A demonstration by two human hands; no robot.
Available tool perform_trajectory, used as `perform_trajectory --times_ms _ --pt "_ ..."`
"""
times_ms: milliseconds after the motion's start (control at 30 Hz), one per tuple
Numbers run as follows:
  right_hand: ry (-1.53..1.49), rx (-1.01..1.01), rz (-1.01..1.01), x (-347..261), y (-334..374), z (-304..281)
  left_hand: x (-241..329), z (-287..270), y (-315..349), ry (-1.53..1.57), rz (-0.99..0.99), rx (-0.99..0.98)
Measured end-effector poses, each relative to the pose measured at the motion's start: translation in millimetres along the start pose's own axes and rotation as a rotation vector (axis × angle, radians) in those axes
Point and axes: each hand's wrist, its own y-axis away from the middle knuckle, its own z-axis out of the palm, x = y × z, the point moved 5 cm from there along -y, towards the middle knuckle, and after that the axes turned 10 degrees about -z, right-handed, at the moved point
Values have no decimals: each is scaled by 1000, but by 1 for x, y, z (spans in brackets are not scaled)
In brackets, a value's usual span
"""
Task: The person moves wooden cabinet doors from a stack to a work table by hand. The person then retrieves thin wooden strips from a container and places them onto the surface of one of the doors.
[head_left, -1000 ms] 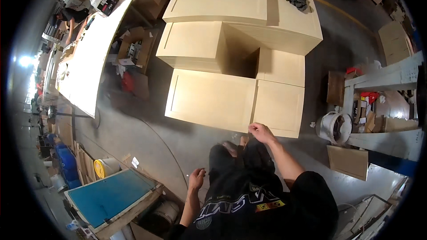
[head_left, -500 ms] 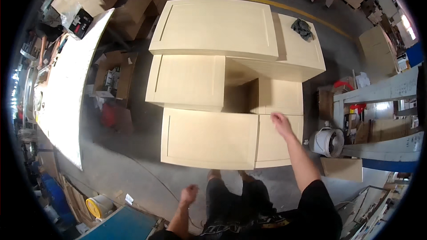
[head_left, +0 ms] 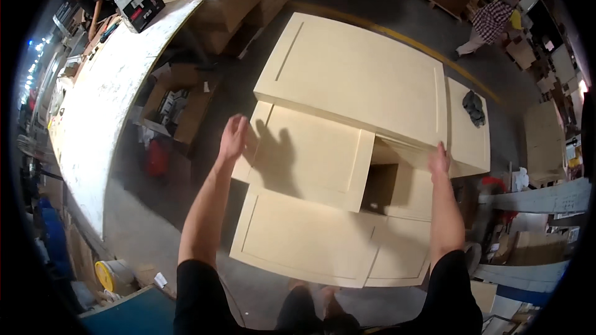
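Note:
Several stacks of cream cabinet doors with recessed centres lie before me. The longest door (head_left: 360,77) tops the far stack. A smaller door (head_left: 313,149) lies nearer on the left, and another wide door (head_left: 304,232) is nearest my feet. My left hand (head_left: 233,138) hovers by the smaller door's left edge, fingers apart, casting a shadow on it. Nothing is in it. My right hand (head_left: 439,159), fingers stretched out, is at the long door's front right corner; whether it touches I cannot tell. A dark gap shows between the stacks.
A dark crumpled cloth (head_left: 474,109) lies on the door stack at far right. On the left stand a white-topped workbench (head_left: 118,99) and an open cardboard box (head_left: 195,108). White beams (head_left: 540,198) are at right. A person in a checked shirt (head_left: 493,23) walks in the background.
Both hands have moved forward, the left up from beside my legs, the right from the near stack to the far one. My view has turned, and the person at the back has shifted.

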Motion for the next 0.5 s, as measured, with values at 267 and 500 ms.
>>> perform_trajectory --times_ms 267,500 --pt "-176 -85 109 -32 129 150 -9 -19 -122 -49 -165 48" --pt "-393 396 -20 -51 69 39 19 32 -113 -58 -185 12"
